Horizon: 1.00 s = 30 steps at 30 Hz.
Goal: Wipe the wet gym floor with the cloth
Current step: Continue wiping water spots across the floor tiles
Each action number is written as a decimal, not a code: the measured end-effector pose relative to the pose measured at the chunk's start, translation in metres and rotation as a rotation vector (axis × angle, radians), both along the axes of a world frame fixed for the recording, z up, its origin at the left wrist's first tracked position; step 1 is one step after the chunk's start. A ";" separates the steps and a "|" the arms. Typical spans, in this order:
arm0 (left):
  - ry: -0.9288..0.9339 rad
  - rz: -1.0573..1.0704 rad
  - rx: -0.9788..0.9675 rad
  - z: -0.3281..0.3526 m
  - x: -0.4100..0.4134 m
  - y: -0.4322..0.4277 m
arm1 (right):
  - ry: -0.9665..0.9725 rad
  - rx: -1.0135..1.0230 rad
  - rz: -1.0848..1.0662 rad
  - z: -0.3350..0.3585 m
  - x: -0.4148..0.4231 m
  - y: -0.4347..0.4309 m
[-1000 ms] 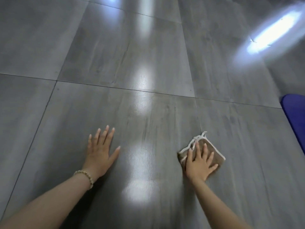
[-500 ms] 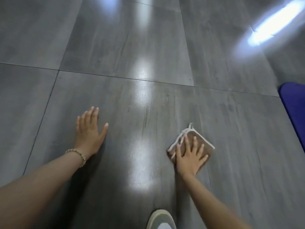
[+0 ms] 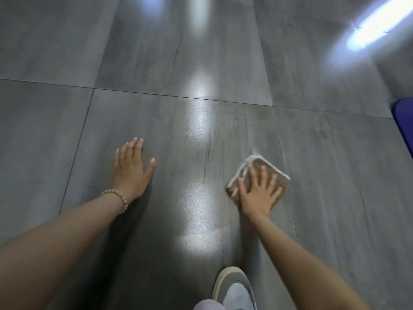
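1. Gym floor (image 3: pixel 55 130): large grey tiles with thin dark joints, filling the whole frame; glossy down the centre.
2. Left hand (image 3: pixel 130 171): left of centre, palm flat on the tile, fingers straight and close together, thumb splayed to the right; holds nothing.
3. Bead bracelet (image 3: pixel 116 196): pale beads, worn on the left wrist, just below the hand.
4. Light streak (image 3: pixel 199 198): broken white reflection running top to bottom through mid-frame, between the two hands.
5. Shoe (image 3: pixel 234 289): grey with a pale sole rim, bottom centre, toe pointing up-frame.
6. Right hand (image 3: pixel 259 195): right of centre, fingers spread wide, pressing flat on the cloth; somewhat blurred.
7. Cloth (image 3: pixel 268 164): brown, white-edged, folded to a small square, lying on the tile under the right hand, far corner showing beyond the fingertips.
8. Blue mat (image 3: pixel 403 121): cut off at the right edge, well apart from the cloth.
9. Lamp reflection (image 3: pixel 375 21): bright elongated glare, upper right.
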<state>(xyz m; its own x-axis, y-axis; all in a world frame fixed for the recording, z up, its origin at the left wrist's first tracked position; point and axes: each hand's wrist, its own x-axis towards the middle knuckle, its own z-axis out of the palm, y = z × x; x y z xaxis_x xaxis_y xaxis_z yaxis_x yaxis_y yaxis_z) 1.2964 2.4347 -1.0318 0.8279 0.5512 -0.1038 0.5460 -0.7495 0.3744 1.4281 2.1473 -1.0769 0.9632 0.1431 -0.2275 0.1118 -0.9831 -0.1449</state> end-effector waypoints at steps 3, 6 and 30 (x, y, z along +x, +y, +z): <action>0.020 0.029 -0.004 -0.003 -0.002 0.007 | 0.045 0.035 -0.203 0.009 -0.006 -0.011; 0.021 0.048 0.006 -0.006 0.002 0.012 | -0.012 0.016 0.027 0.005 -0.042 0.016; -0.055 0.240 0.015 -0.024 0.012 0.068 | -0.089 0.091 0.066 -0.005 0.116 0.113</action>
<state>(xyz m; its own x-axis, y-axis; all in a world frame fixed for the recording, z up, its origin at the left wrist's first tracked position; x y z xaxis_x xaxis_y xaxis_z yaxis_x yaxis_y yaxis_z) 1.3088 2.5031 -1.0559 0.6768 0.7343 -0.0526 0.6886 -0.6062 0.3979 1.5438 2.2605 -1.0819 0.9669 0.2226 -0.1250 0.1917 -0.9564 -0.2203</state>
